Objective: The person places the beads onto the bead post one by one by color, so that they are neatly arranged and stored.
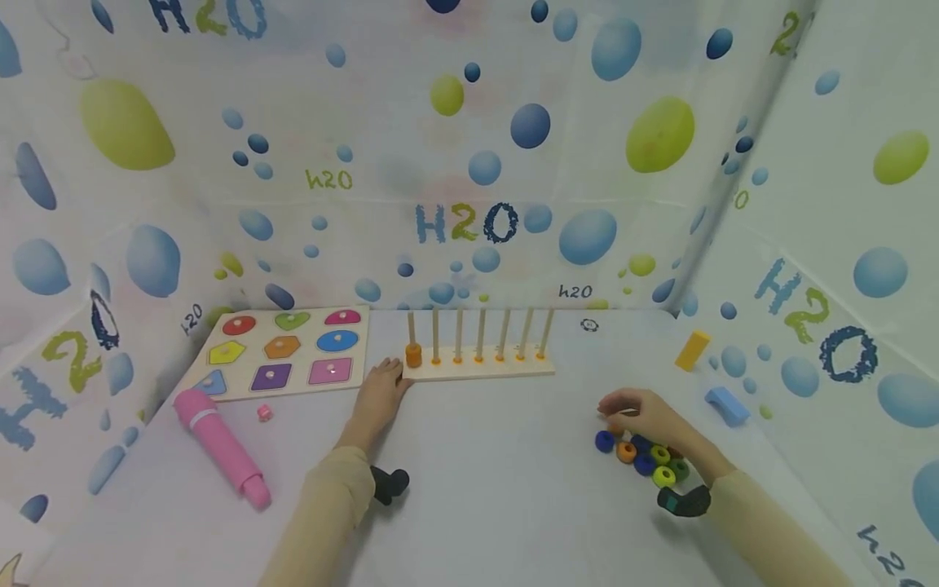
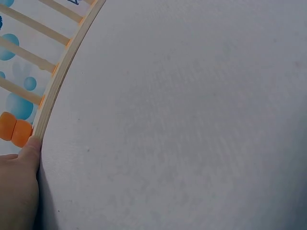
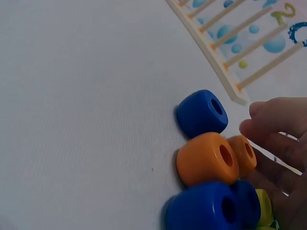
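Observation:
A wooden peg board (image 1: 480,371) with a row of upright pegs stands at the back of the table. Two orange beads (image 1: 414,355) are stacked on its leftmost peg. My left hand (image 1: 381,395) holds the board's left end, its thumb (image 2: 31,148) on the front corner in the left wrist view. My right hand (image 1: 649,420) hovers with bent fingers over a pile of loose beads, nothing visible between its fingertips. Around it lie a blue bead (image 3: 201,114), a larger orange bead (image 3: 201,160), a smaller orange bead (image 3: 243,153) near the fingers, and yellow-green beads (image 1: 663,477).
A shape puzzle board (image 1: 242,350) lies at the back left. Before it are a pink cylinder (image 1: 223,444) and a small pink cube (image 1: 265,413). Far right lie a yellow block (image 1: 692,350) and a light-blue block (image 1: 728,406). Patterned cloth walls surround the table.

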Demonstrator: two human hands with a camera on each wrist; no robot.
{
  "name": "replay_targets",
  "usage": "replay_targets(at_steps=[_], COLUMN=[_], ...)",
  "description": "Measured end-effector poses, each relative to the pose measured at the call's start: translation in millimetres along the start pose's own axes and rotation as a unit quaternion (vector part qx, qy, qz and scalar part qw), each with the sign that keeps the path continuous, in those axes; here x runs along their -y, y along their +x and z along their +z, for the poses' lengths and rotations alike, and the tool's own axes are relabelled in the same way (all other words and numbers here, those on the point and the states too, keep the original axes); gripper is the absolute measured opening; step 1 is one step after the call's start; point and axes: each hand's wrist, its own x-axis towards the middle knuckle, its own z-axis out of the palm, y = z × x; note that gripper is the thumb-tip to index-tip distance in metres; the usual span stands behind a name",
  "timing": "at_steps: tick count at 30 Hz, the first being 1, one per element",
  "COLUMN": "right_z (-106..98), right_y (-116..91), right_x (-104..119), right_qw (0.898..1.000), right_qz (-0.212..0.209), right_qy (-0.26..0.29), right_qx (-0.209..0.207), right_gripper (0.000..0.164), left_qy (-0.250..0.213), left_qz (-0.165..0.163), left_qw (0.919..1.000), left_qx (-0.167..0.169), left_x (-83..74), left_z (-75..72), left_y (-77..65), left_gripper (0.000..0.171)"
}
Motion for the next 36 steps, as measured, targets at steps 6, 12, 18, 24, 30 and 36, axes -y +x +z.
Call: replay_targets(at_steps=[6, 12, 18, 24, 30, 36], right_z=[-1.7, 1.6, 2.8, 7.6, 19.2, 33.6], right_y=[-14.8, -14.6, -12.6, 1.6, 30.1, 50.0], right_x=[-6.2, -4.6, 5.0, 20.1, 52.6, 118.1], right_qw=[0.998, 0.996, 0.995, 0.995, 0.995, 0.99], right_qz=[-0.006, -0.016, 0.008, 0.011, -0.06, -0.123], right_qy=[-0.055, -0.089, -0.092, -0.081, -0.038, 0.014], right_qx=[-0.008, -0.011, -0.034, -0.052, -0.067, -0.071], right_gripper=[0.026, 0.026, 0.031, 0.035, 0.031, 0.026], left_qy=[0.001, 0.006, 0.01, 0.017, 0.001, -0.004], left_qz=[0.005, 0.008, 0.009, -0.002, 0.0, 0.005], left_qw=[1.0, 1.0, 0.9999, 0.9998, 1.0, 1.0], left_qx=[-0.001, 0.0, -0.004, 0.008, 0.005, 0.003], left_x=[1.8, 5.6, 4.2, 2.9, 2.8, 1.3], left_z=[1.6, 2.2, -0.3, -3.8, -5.4, -5.1], left_y=[0.5, -2.9, -0.9, 1.2, -1.1, -0.3], left_gripper=[0.048, 0.047, 0.048, 0.048, 0.047, 0.047])
